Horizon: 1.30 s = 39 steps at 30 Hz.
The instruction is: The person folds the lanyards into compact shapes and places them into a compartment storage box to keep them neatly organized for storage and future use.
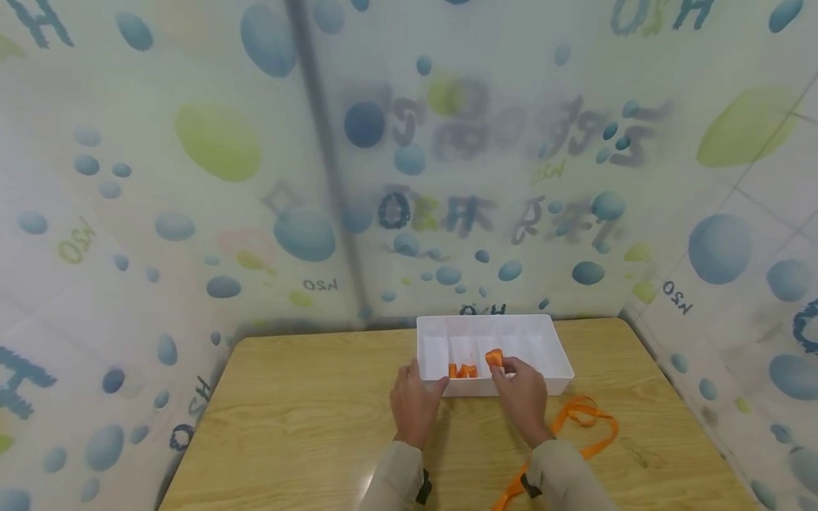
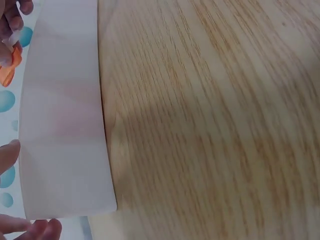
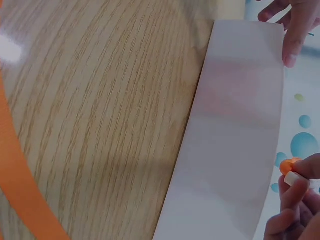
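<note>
A white divided box [image 1: 460, 388] stands against the back of the table. My left hand [image 1: 414, 406] holds its near left corner, thumb at the front rim and fingers along the left side. Between thumb and fingers, my right hand [image 1: 525, 399] pinches a small folded piece of orange ribbon [image 1: 494, 358] above the box's front. A small white bit [image 3: 291, 178] shows beside this piece in the right wrist view. Several similar orange pieces [image 1: 469, 371] lie at the near end of a compartment left of the middle.
A long loose orange ribbon [image 1: 602, 446] lies on the wooden table [image 1: 307, 419], curling to the right of the box and passing under the right forearm. Patterned sheets [image 1: 396, 177] hang close behind the table and at both sides.
</note>
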Each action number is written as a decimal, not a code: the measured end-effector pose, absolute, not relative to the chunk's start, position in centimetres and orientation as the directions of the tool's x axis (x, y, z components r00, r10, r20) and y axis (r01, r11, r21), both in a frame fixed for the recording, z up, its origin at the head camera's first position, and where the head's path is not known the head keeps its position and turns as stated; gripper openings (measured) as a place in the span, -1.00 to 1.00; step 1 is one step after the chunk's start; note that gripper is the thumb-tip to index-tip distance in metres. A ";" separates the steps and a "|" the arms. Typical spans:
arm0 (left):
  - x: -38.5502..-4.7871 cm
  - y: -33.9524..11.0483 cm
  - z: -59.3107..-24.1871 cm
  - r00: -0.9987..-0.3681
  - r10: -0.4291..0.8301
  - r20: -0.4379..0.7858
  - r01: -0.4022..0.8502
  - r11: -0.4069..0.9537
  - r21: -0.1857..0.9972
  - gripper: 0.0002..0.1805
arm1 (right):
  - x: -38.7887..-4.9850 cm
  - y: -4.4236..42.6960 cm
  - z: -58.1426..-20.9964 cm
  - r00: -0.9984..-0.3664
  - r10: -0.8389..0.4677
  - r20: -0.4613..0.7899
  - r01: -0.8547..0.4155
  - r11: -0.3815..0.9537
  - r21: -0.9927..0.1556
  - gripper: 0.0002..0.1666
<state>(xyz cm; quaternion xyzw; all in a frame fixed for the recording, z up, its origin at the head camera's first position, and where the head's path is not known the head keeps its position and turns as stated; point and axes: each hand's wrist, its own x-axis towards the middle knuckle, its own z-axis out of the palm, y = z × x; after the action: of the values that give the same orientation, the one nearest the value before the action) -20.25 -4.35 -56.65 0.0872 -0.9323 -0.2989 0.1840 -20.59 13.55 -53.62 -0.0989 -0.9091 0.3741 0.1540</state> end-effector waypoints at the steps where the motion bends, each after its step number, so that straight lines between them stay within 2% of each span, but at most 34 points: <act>1: -20.3 -4.3 -56.5 -0.923 -0.273 0.271 -0.063 0.802 0.594 -0.17 | -20.7 13.5 -53.7 -0.933 0.293 0.208 0.065 0.707 -0.704 -0.69; 7: -20.5 -4.3 -55.9 -0.945 -0.258 0.199 -0.091 0.795 0.600 -0.19 | -21.5 13.3 -54.1 -0.942 0.284 0.180 0.096 0.740 -0.666 -0.67; 18: -20.9 -4.5 -55.9 -0.942 -0.256 0.217 -0.089 0.815 0.573 -0.19 | -22.5 13.3 -53.9 -0.957 0.275 0.093 0.156 0.757 -0.634 -0.64; 33: -20.9 -4.4 -55.6 -0.944 -0.279 0.179 -0.128 0.805 0.579 -0.19 | -23.6 13.2 -53.9 -0.962 0.250 0.111 0.138 0.793 -0.593 -0.72; 39: -20.8 -4.4 -55.7 -0.941 -0.277 0.193 -0.120 0.809 0.575 -0.20 | -23.5 13.1 -54.1 -0.967 0.239 0.086 0.146 0.800 -0.582 -0.66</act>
<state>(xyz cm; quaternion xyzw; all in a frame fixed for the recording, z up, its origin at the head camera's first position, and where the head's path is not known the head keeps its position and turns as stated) -20.78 -4.44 -55.70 0.1055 -0.9415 -0.2901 0.1352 -23.48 13.07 -54.07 -0.1018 -0.9455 0.2994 0.0776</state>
